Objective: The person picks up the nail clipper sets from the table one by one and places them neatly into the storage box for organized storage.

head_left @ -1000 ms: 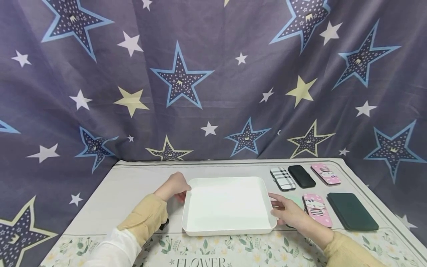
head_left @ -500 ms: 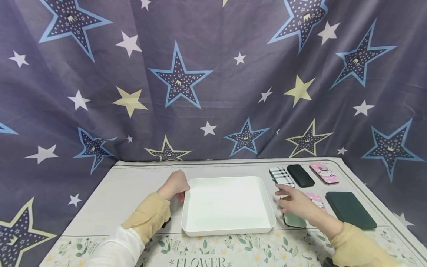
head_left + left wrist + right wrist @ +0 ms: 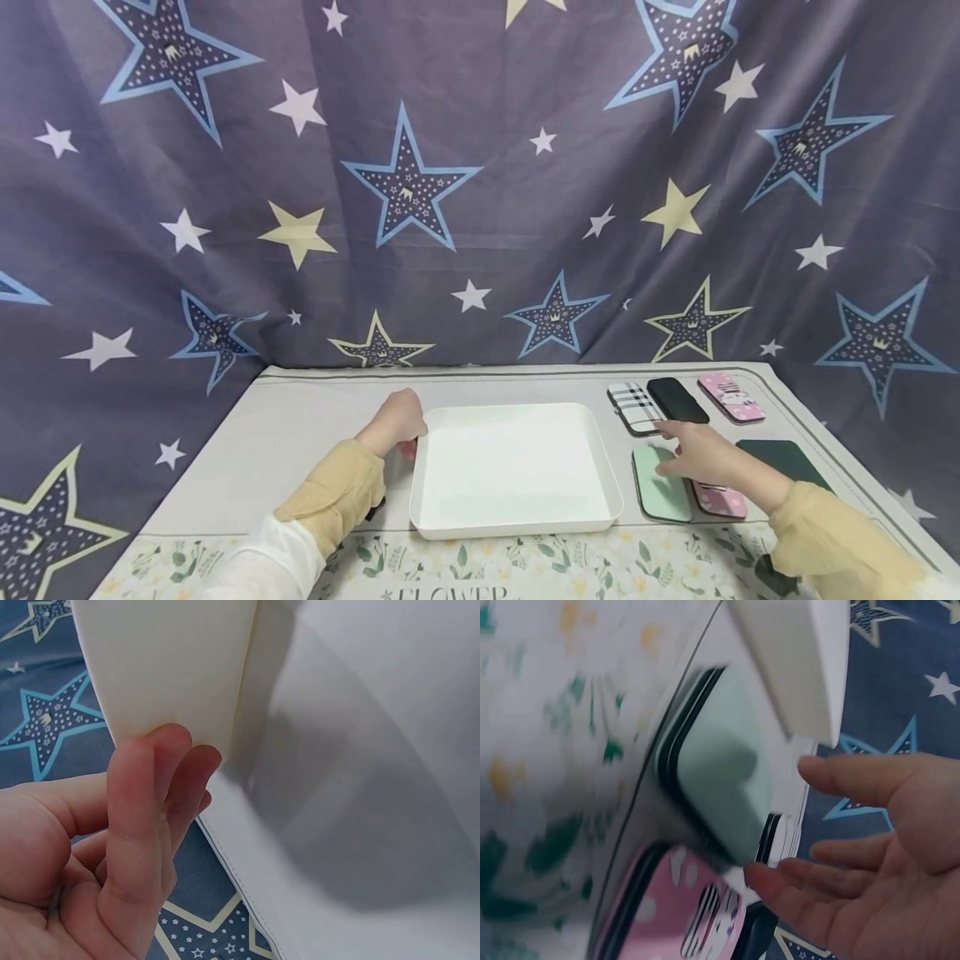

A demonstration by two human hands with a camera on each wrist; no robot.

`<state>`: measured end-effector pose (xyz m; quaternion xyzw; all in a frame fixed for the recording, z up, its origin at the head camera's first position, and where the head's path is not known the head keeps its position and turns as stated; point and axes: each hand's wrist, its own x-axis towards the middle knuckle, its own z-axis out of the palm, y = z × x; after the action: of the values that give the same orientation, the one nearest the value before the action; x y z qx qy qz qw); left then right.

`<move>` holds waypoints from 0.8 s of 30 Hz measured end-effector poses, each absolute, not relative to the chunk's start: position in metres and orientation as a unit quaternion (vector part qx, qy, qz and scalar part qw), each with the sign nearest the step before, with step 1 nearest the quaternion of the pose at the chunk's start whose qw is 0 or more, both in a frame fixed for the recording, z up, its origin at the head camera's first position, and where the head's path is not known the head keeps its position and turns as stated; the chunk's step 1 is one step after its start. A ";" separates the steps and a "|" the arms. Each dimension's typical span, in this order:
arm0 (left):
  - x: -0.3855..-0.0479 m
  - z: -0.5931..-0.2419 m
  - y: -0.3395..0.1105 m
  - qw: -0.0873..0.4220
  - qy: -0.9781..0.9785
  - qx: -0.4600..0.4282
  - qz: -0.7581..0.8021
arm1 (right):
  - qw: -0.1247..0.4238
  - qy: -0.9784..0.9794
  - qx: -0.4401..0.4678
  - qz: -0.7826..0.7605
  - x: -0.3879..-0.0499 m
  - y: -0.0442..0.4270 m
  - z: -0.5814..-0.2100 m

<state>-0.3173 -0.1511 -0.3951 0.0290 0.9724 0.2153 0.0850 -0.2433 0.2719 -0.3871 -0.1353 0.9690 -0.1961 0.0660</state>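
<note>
A shallow white tray [image 3: 517, 467] lies on the table in the head view. My left hand [image 3: 397, 421] pinches its left wall near the far corner; the left wrist view shows bent fingers [image 3: 135, 802] against the outer wall. Over the flat cases to the right hovers my right hand [image 3: 705, 457], fingers loosely spread, holding nothing. Below it lie a mint green case [image 3: 662, 487] and a pink cartoon case [image 3: 722, 502], partly covered by the hand. A plaid case [image 3: 633, 407] lies just beyond the fingertips. Whether the fingers touch any case I cannot tell.
Behind the right hand lie a black case [image 3: 675, 398] and another pink case [image 3: 732, 397]. A dark green flat case [image 3: 786, 461] is partly hidden by the right arm. A flower-print mat [image 3: 570, 558] covers the front edge; a starred curtain [image 3: 480, 208] hangs behind.
My right hand has let go of the tray's right side and moved right, over the cases, uncovering the mint green one. My left hand stays on the tray, which has barely moved.
</note>
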 end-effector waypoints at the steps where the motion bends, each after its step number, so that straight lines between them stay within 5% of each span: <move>1: -0.317 -0.395 -0.151 0.087 0.971 0.029 0.219 | 0.073 0.970 -0.139 -0.183 -0.245 0.273 -0.388; 24: -0.318 -0.397 -0.147 0.070 0.972 0.040 0.221 | 0.120 0.976 -0.159 -0.091 -0.267 0.268 -0.394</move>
<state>-0.3176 -0.1474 -0.3969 0.0404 0.9719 0.2211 0.0703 -0.2667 0.2683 -0.3937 -0.1593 0.9757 -0.0909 0.1199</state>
